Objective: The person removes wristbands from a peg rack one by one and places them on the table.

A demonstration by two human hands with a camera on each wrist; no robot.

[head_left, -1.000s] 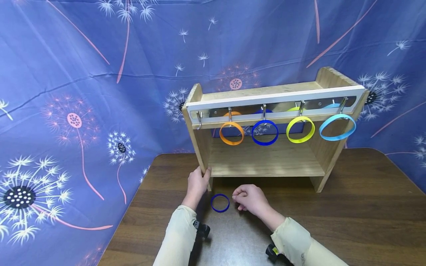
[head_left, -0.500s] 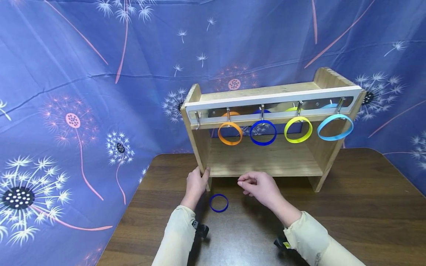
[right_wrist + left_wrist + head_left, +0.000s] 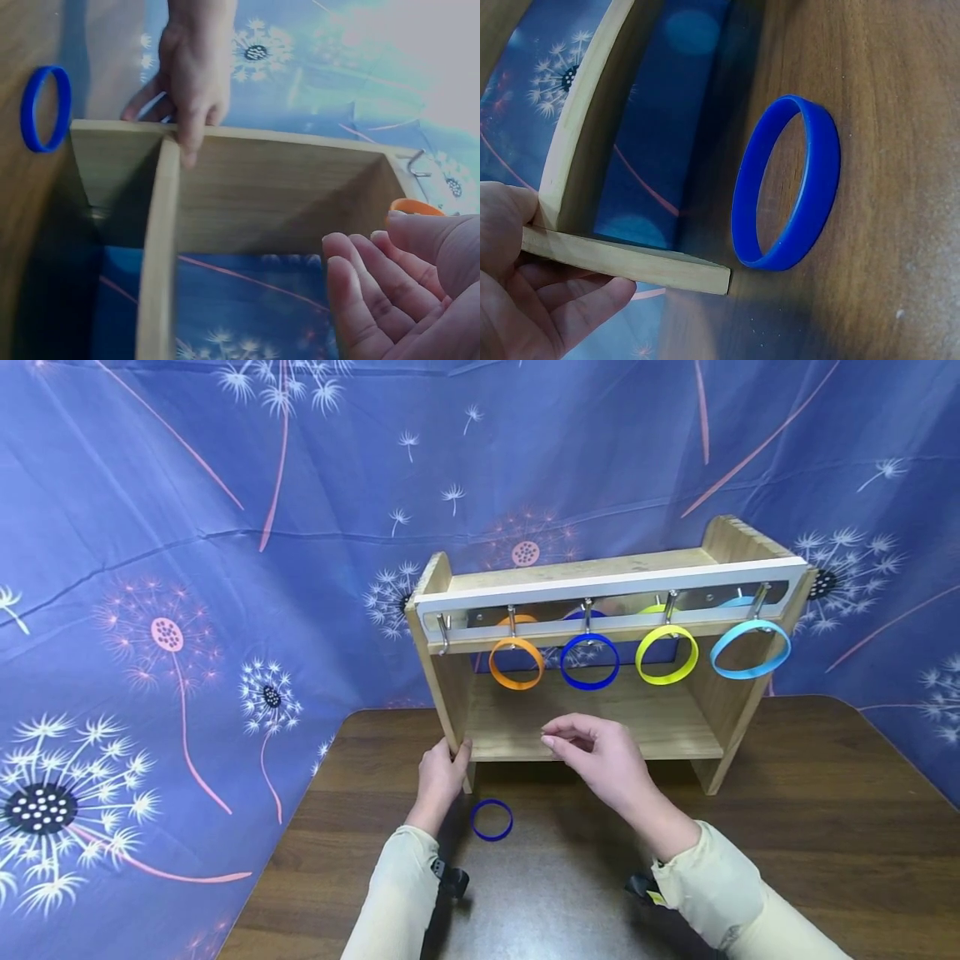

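Note:
My left hand grips the left side panel of a wooden shelf, thumb over the inner face and fingers along the outside. A dark blue silicone wristband lies flat on the table, just right of that hand. My right hand is raised before the shelf's lower board, its fingers bent loosely with nothing between them. From metal hooks on the white front rail hang an orange wristband, a blue wristband, a yellow wristband and a light blue wristband.
The leftmost hook on the rail carries no band. Behind the brown wooden table hangs a blue curtain with dandelion prints. The shelf stands near the table's back edge.
My right hand has risen from near the table, beside the blue wristband, up and to the right in front of the shelf. The left hand keeps its grip on the panel.

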